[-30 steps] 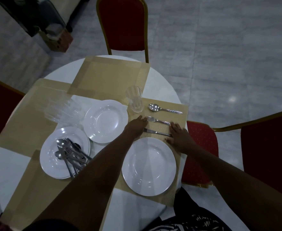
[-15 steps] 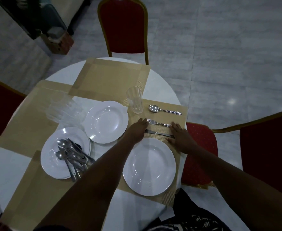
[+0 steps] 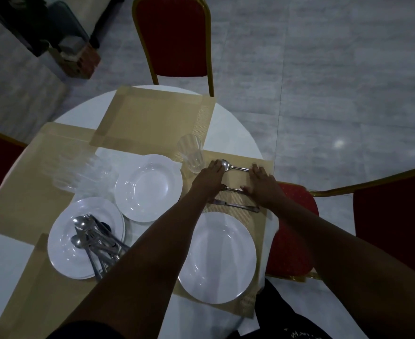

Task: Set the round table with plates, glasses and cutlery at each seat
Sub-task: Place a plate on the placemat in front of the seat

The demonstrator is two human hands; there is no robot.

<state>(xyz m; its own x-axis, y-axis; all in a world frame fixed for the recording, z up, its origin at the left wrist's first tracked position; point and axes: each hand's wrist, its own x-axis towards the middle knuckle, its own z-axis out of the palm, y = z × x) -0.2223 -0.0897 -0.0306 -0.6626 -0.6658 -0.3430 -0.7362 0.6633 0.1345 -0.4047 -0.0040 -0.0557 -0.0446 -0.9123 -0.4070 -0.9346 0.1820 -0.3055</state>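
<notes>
Both flat: left hand [image 3: 210,178] and right hand [image 3: 262,183] pressed the slim steel spoon [image 3: 233,166]'s ends; light, slippery, best nudged endwise.

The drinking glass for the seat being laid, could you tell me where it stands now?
In the head view, the glass stands upright at the far left corner of the placemat, beside the spoon and deep plate.

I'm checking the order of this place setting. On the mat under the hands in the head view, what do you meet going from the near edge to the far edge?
White dinner plate → knife → fork, lying between the left hand and the right hand → spoon.
</notes>
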